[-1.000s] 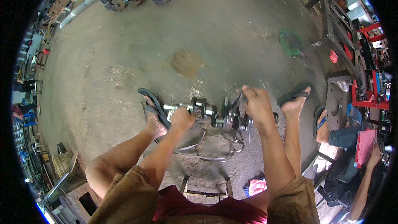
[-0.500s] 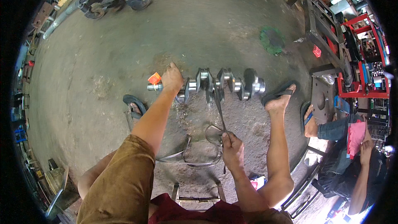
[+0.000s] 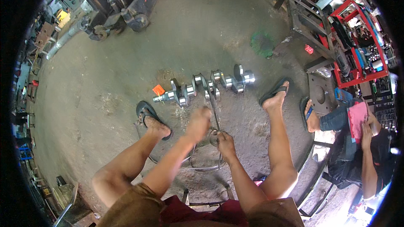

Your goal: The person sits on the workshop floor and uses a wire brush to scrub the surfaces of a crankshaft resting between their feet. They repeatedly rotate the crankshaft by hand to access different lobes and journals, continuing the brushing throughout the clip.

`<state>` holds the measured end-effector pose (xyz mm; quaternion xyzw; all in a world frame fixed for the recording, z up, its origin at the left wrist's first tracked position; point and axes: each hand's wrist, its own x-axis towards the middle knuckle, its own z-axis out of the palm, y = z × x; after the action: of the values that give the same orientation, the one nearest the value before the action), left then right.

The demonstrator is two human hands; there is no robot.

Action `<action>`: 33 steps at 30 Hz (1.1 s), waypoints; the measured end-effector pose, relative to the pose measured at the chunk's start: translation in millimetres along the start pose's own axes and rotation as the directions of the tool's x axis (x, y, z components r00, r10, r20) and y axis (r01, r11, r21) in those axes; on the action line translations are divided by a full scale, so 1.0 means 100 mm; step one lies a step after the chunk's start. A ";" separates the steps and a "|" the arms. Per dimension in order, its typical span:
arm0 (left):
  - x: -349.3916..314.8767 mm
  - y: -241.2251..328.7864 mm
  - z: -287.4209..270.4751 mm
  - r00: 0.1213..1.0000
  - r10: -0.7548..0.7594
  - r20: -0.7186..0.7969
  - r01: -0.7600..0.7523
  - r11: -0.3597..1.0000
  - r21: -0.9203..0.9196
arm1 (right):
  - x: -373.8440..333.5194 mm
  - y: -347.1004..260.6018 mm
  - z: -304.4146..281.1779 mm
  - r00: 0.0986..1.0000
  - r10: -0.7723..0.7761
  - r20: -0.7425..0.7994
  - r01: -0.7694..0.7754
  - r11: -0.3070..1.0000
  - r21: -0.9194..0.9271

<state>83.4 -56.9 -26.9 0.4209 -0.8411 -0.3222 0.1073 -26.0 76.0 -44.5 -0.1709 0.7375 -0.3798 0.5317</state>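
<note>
A: Which step did they seem to be at?

B: Handling the dark strap [image 3: 215, 111], as far as one could judge; it ran near from the middle of the crankshaft [image 3: 211, 86] to the right hand [image 3: 226, 143]; whether it passed right round the shaft, the view did not show

A: And how did the hands stand?

B: Apart; the right was closed on the strap, at the near end of its straight run; the left hand [image 3: 198, 122] was blurred, just left of the strap and farther out than the right; whether its fingers held anything, one could not tell

A: What did the next move call for, then?

B: Probably a steady right grip, with the left placed cleanly before any load came on; the loose loops near the right hand looked apt to snag, so that slack wanted watching

A: Where was the crankshaft, next to the hands?

B: On the floor [image 3: 126, 67], on the far side of both and touched by neither; it lay crosswise between the left foot [image 3: 155, 125] and the right foot [image 3: 274, 97], though farther out, its right end farther than its left; an orange tag [image 3: 158, 90] sat at the left end
</note>
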 end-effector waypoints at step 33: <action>-0.18 0.29 -0.09 0.911 0.409 0.060 -0.396 0.905 -0.154 | -0.33 -0.30 -0.29 0.968 0.043 0.247 -0.172 0.832 0.528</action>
<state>80.6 -34.1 0.4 0.2146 -0.8896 -0.3693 0.1619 -44.8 89.5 3.8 -0.0123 0.5422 -0.5213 0.6588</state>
